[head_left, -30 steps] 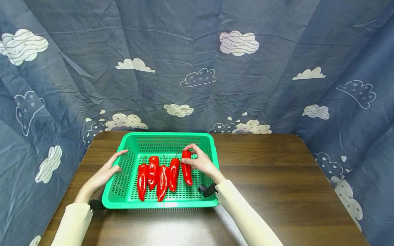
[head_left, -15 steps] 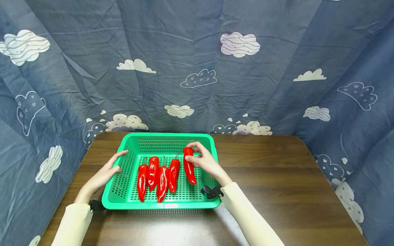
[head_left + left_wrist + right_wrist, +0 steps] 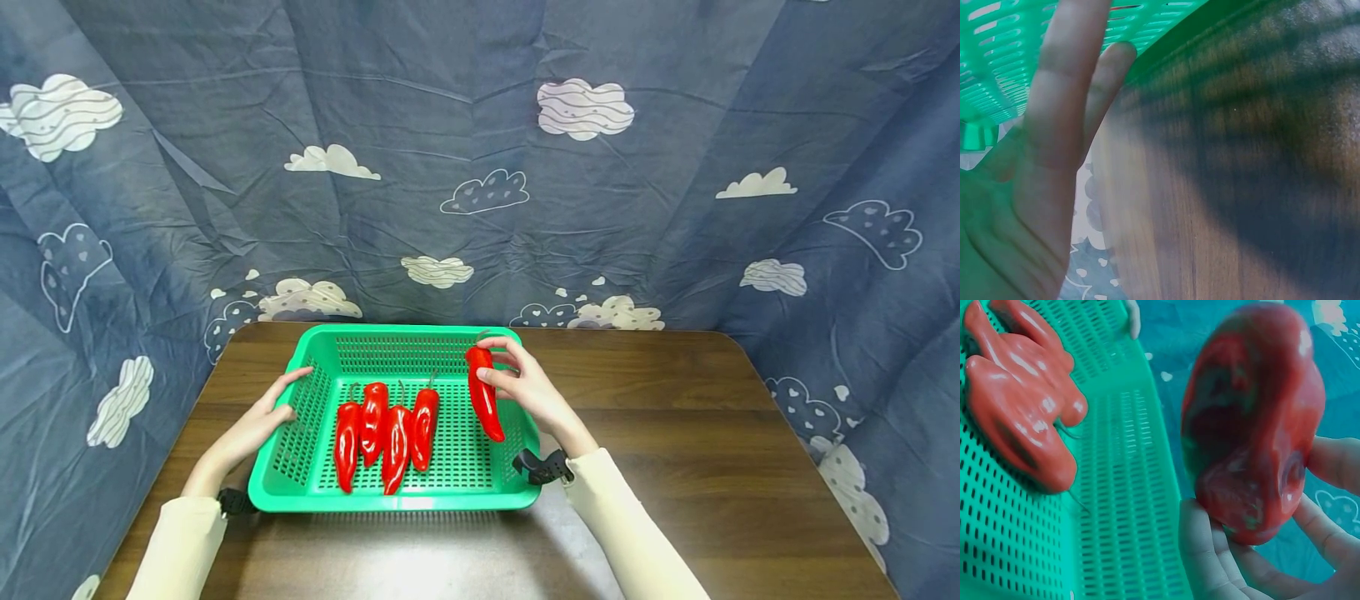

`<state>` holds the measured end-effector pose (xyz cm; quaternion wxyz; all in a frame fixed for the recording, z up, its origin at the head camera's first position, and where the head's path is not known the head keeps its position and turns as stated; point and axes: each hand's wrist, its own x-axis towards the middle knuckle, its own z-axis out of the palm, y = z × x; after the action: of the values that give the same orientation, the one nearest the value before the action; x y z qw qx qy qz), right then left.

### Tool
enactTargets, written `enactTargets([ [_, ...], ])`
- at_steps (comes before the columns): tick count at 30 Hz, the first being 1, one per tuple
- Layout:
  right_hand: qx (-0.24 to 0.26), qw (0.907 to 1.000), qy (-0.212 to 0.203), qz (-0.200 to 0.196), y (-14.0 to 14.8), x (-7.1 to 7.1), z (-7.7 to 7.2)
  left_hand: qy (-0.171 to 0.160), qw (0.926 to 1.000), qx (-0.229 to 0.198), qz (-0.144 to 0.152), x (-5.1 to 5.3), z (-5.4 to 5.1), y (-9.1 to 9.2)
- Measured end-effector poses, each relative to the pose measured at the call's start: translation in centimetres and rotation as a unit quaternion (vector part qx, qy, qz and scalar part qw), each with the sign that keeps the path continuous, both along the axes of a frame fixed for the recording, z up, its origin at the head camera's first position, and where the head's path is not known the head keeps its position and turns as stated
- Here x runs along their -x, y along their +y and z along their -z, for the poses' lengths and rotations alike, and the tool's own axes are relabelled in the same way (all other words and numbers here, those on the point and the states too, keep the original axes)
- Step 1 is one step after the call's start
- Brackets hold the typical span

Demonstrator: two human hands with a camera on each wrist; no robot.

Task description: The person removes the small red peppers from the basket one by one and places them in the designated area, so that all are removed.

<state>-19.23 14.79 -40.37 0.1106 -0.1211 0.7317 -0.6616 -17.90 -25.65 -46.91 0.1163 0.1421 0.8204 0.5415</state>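
Observation:
A glossy red pepper [image 3: 482,396] with a thin stem hangs raised over the right side of the green basket [image 3: 397,502], tip slanting down toward the right. My right hand [image 3: 528,385] pinches it near the stem end between thumb and fingers. In the right wrist view the held pepper [image 3: 1254,425] looms large, seen from its tip, with the fingers round its far end. My left hand [image 3: 251,425] holds the basket's left rim, thumb and a finger reaching over it. From below, the left wrist view shows long fingers [image 3: 1060,94] against the basket's slotted wall.
Several red peppers [image 3: 396,446] lie side by side on the basket floor, left of middle, stems pointing away. The basket stands on the left part of a wooden table [image 3: 660,400]. A blue cloud-print curtain [image 3: 480,125] hangs behind the table.
My right hand has lifted the pepper off the basket floor and shifted it to the right, toward the basket's right wall. The left hand has stayed at the left rim.

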Motion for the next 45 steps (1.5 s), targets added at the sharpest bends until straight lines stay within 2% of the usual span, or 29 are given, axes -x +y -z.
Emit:
enactTargets([
  [7,0.040,0.9991,0.003,0.012,1.3,-0.1,-0.1,0.000,1.0000,-0.002,-0.001,-0.1,0.0,-0.1],
  [16,0.057,0.9975,0.012,0.039,3.3,0.0,0.0,-0.008,1.0000,0.000,-0.004,-0.2,-0.1,-0.1],
  [29,0.086,0.9928,-0.003,0.083,6.3,0.2,1.0,-0.010,0.9999,-0.001,-0.006,-0.2,-0.1,0.0],
  [38,0.071,0.9919,-0.006,0.105,8.1,0.4,2.0,-0.014,0.9999,-0.007,-0.005,-0.3,-0.2,0.0],
  [45,0.062,0.9916,-0.008,0.114,9.4,0.6,3.3,-0.014,0.9999,-0.007,-0.006,-0.2,-0.1,0.0],
])
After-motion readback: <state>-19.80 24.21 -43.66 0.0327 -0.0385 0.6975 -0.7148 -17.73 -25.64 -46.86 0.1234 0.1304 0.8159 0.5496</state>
